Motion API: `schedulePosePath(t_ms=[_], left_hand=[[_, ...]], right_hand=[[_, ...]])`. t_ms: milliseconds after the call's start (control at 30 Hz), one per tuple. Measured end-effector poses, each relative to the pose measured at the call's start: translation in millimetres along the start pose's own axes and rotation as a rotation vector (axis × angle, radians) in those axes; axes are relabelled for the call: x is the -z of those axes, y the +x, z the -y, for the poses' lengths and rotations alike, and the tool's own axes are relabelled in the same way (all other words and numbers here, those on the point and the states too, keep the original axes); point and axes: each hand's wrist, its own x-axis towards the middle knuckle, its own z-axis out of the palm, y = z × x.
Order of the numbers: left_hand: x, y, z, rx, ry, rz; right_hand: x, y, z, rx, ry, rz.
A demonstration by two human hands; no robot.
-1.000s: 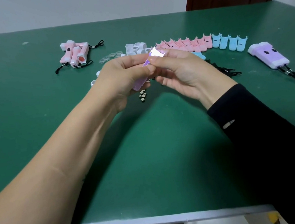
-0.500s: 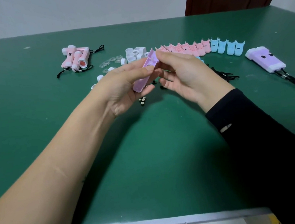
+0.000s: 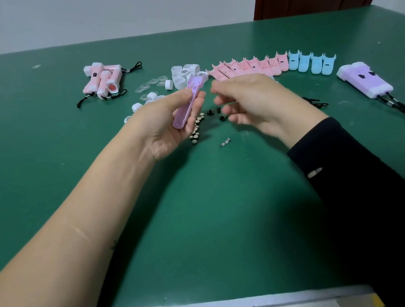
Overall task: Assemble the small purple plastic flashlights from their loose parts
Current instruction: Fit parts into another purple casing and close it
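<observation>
Purple flashlight shell gripped in left hand.

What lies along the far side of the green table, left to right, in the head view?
Pink-and-white assembled plastic flashlights → clear round plastic lenses → white plastic rings → row of pink plastic shell halves → row of blue plastic shell halves → purple-and-white assembled plastic flashlights.

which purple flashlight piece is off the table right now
The purple shell half gripped in the left hand; the finished purple flashlights lie on the table at far right.
</observation>
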Motion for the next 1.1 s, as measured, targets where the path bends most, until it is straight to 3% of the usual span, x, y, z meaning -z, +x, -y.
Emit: schedulePosePath(t_ms=[167,267,400,633,800,1100], left_hand=[[4.8,3.1,-0.8,0.004,0.074,-0.036],[4.7,3.2,0.2,-0.015,0.114,-0.025],[3.2,2.4,1.8,-0.066,0.218,0.009],[6.7,2.8,2.1,-0.182,0.138,0.051],[9.0,3.1,2.7,-0.306,0.391,-0.044],[7.2,2.3,4.2,-0.407,0.445,-0.071]], right_hand=[[20.0,-6.9,0.4,0.045,-0.702,0.233],[16.7,-9.0,0.8,0.037,-0.917,0.305],[12.3,-8.5,-1.1,0.070,-0.975,0.285],[8.1,-6.8,-2.6,0.099,-1.015,0.240],[5.9,-6.8,-2.1,0.114,-1.055,0.204],[4.7,-8.3,-1.5,0.140,-1.120,0.153]])
